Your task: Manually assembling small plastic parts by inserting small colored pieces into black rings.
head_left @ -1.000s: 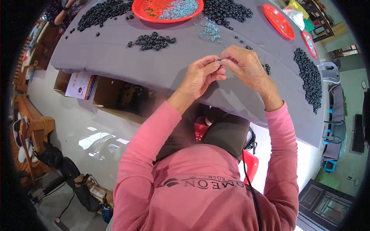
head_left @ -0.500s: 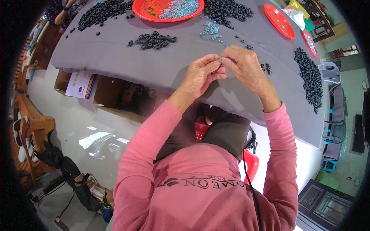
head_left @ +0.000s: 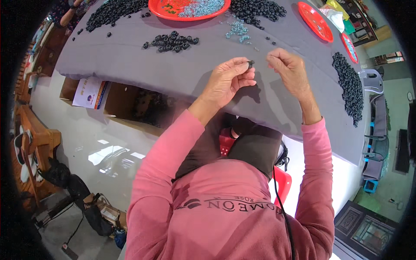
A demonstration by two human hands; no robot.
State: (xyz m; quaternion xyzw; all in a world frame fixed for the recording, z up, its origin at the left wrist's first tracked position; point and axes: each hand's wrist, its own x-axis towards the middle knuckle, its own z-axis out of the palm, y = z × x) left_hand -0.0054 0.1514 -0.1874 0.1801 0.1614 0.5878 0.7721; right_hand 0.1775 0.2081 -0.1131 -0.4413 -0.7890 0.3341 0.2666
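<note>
My left hand [head_left: 229, 79] pinches a small black ring [head_left: 250, 63] at its fingertips, held just above the grey tabletop [head_left: 173, 69]. A short way to the right, my right hand [head_left: 289, 68] hovers with its fingers curled and nothing visible in them. A small heap of black rings [head_left: 171, 41] lies farther out on the left. Loose light blue small parts [head_left: 237, 28] are scattered beyond both hands.
A red tray [head_left: 173, 8] with blue parts sits at the far edge, with big piles of black rings [head_left: 255, 8] beside it. Two more red trays [head_left: 315, 21] and a long ring pile [head_left: 349, 86] are at the right. Cardboard boxes [head_left: 91, 92] stand under the table.
My hands were joined around the ring; now they have drawn apart, the right hand moving to the right while the left keeps the ring.
</note>
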